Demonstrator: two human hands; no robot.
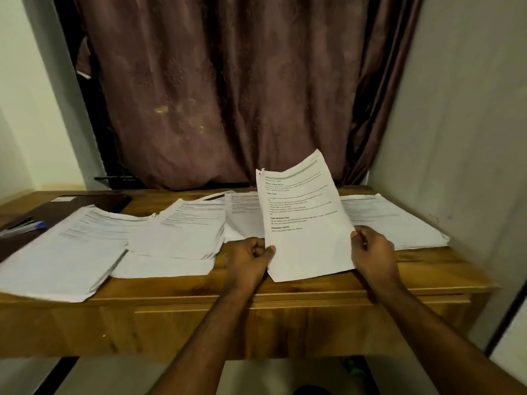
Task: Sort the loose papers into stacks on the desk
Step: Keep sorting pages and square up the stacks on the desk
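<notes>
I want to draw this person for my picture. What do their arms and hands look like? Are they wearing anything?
Both forearms are bare: no sleeves show up to the picture's edge. The left hand and right hand wear no gloves, and no rings, watch or bracelet show from this side. Draw two long, plain arms with nothing on them.

The brown wooden desk [427, 269] shows a smooth grained top with a faint sheen. The white printed paper sheet [305, 223] held upright looks matt and slightly creased, as do the white paper stacks [65, 252]. The maroon patterned cloth curtain [228, 95] hangs with a soft satin gloss.
</notes>
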